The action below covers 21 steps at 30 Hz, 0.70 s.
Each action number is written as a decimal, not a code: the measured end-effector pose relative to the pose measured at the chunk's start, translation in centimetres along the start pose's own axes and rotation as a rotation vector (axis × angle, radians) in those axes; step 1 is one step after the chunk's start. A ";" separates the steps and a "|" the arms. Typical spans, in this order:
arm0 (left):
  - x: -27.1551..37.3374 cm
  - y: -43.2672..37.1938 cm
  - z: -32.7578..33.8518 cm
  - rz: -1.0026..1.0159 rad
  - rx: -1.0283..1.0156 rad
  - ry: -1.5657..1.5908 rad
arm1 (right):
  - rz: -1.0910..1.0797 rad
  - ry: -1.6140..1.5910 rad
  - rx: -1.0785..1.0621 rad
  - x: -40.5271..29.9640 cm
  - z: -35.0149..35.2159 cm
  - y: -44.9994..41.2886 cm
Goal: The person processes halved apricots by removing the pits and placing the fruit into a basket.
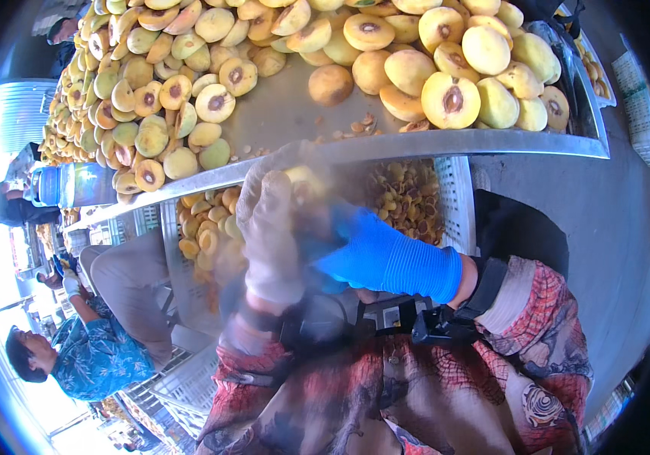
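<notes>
My left hand (273, 233), in a whitish knit glove, is raised just below the metal rim of a table (416, 143). Its fingers are bent around a yellow halved fruit (304, 177), blurred by motion. Close against it on the right is my right hand (359, 244), in a blue ribbed glove; its fingertips are blurred, and whether they hold anything cannot be told. Above both hands, many peach-like fruit halves (451, 100) lie on the metal tabletop, several with brown pit hollows facing up.
Under the table edge stand a crate of fruit halves (208, 227) and a white plastic crate (456, 193) with smaller brownish pieces. A blue container (74, 185) is at the table's left end. A co-worker (91, 352) sits at left. Stacked crates (635, 108) stand on the floor at right.
</notes>
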<state>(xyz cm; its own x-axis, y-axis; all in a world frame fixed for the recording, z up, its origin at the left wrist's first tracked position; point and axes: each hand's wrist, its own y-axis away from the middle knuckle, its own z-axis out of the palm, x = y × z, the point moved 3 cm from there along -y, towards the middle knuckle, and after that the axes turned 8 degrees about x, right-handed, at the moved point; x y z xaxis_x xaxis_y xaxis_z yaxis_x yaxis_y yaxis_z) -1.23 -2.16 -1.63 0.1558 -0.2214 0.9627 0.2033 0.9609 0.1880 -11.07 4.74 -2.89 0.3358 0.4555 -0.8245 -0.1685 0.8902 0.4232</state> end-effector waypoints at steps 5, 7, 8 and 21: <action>0.0 -0.9 -1.1 0.022 -0.156 -0.123 | -0.021 -0.179 -0.018 -0.2 0.7 0.7; 0.4 -0.7 -0.7 -0.016 -0.162 -0.158 | -0.037 -0.258 -0.008 0.0 0.7 0.9; 0.6 -0.7 -0.2 0.008 -0.202 -0.114 | 0.001 -0.304 -0.049 0.1 0.7 1.0; 0.9 -0.3 1.0 0.018 -0.195 -0.158 | -0.117 -0.013 0.072 1.3 0.5 0.5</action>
<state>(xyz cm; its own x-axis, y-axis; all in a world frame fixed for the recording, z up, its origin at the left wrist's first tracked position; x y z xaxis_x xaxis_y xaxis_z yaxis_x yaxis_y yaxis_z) -2.13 -2.46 -0.60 0.0111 -0.1606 0.9870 0.3864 0.9110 0.1439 -10.24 5.77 -3.58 0.3617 0.3480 -0.8649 -0.0606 0.9345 0.3507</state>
